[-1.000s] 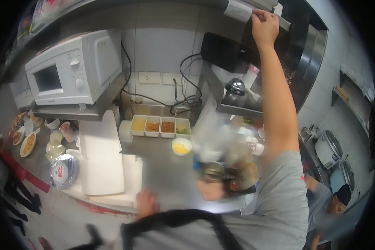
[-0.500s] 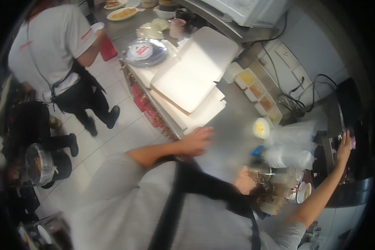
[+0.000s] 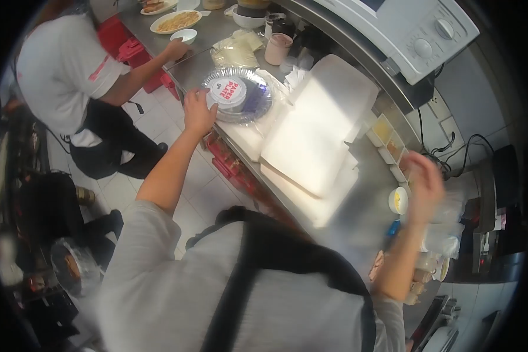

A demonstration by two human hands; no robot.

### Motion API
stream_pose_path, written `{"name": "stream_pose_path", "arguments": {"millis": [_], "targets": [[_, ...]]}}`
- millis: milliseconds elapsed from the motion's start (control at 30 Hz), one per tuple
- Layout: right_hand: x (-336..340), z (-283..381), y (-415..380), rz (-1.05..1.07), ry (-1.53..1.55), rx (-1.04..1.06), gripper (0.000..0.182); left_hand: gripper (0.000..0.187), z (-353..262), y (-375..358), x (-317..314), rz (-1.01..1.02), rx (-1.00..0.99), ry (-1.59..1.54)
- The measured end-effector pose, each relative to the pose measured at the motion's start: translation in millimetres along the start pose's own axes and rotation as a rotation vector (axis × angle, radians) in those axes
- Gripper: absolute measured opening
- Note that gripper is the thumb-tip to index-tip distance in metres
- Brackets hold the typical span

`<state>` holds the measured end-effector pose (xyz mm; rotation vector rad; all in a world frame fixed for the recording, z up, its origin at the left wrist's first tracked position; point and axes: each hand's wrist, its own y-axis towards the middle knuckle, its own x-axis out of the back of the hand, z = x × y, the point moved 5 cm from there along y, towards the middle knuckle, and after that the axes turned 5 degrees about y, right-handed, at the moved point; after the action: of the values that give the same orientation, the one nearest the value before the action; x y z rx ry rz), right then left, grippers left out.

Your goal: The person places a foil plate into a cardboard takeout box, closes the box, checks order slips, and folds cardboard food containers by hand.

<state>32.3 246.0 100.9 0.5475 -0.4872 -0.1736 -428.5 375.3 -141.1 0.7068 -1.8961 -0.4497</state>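
My left hand (image 3: 200,111) is at the left edge of a clear-wrapped pack of paper plates (image 3: 253,104) with a round white label. Its thumb lies against the wrapping and its fingers curl at the rim. The pack rests near the edge of the steel counter (image 3: 358,220). Beside it are large white foam sheets (image 3: 317,138), stacked askew. My right hand (image 3: 425,188) is raised over the counter's right side, smeared by motion. It overlaps a white bowl with yellow bits (image 3: 398,200) and a row of small tubs (image 3: 387,138).
Across the counter corner a person (image 3: 70,70) in a grey shirt holds a small white bowl (image 3: 184,36). Plates of food (image 3: 175,22) and a pink jar (image 3: 278,49) stand at the back. A white microwave (image 3: 419,35) sits on a shelf above. Red bins (image 3: 132,53) are behind.
My left hand has moved forward and left to the pack of paper plates. My right hand has left the dark appliance at the far right and swung inward. The view has shifted too.
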Motion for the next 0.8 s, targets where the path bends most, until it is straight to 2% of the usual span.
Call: {"name": "stream_pose_path", "arguments": {"millis": [33, 100, 167, 200, 267, 367, 467, 567, 600, 667, 767, 800], "targets": [[-62, -26, 5, 0.143, 0.013, -0.100, 0.023, 0.045, 8, 11, -6, 0.023, -0.049, 0.005], [-175, -77, 14, 0.402, 0.512, -0.416, 0.028, 0.045, 13, 25, -13, 0.056, -0.129, -0.018], [-259, -132, 24, 0.359, 0.709, -0.683, 0.037, 0.044, -2, 30, -16, 0.071, -0.181, -0.076], [-294, -156, 31, 0.318, 0.766, -0.774, 0.040, 0.043, -16, 30, -18, 0.159, -0.177, -0.150], [-346, -197, 46, 0.184, 0.544, -0.885, 0.038, 0.044, -46, 18, -19, 0.275, -0.205, -0.242], [-373, -207, 70, 0.448, -0.305, -0.530, 0.030, 0.038, -72, 2, -23, 0.367, -0.199, -0.230], [-383, -190, 85, 0.624, -0.412, -0.345, 0.024, 0.028, -56, 0, -42, 0.396, -0.183, -0.238], [-381, -178, 84, 0.606, 0.353, -0.978, 0.026, 0.019, -34, 5, -63, 0.393, -0.085, -0.363], [-380, -189, 86, 0.603, 0.375, -0.930, 0.026, 0.016, -28, 5, -68, 0.393, -0.035, -0.420], [-379, -208, 86, 0.597, 0.418, -0.833, 0.028, 0.018, -31, 7, -62, 0.420, -0.061, -0.400], [-377, -192, 81, 0.519, -0.272, -0.346, 0.025, 0.021, -40, 8, -46, 0.434, -0.079, -0.387], [-382, -189, 78, 0.466, -0.319, -0.348, 0.029, 0.022, -44, 8, -44, 0.435, -0.086, -0.386]]}}
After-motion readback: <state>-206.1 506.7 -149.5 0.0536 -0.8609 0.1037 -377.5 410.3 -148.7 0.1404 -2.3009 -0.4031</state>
